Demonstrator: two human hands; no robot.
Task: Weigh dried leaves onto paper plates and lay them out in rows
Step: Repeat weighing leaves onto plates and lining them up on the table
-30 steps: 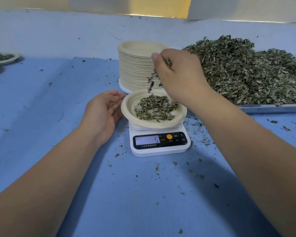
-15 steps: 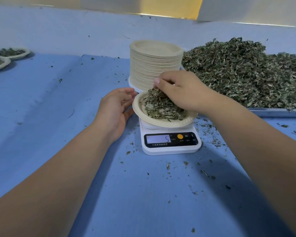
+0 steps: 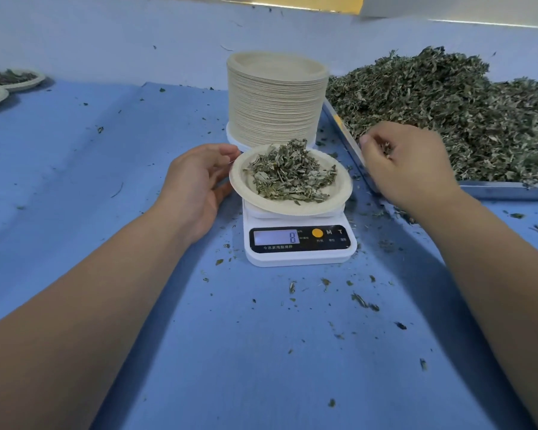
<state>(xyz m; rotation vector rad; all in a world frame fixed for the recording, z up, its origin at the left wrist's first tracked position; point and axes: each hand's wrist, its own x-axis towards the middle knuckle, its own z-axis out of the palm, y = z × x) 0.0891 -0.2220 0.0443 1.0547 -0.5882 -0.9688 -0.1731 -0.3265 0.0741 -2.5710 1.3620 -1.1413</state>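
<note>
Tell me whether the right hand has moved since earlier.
Yes. The right hand has left the plate on the scale and gone right, to the edge of the tray, pinching a few leaves.

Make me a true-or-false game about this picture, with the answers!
1. The scale shows 8. True.
2. The paper plate on it is empty. False: dried leaves lie in it.
3. The left hand is beside that plate's rim. True.
4. The stack of plates stands in front of the scale. False: behind it.
5. The right hand is over the plate. False: it pinches dried leaves at the tray's edge.
</note>
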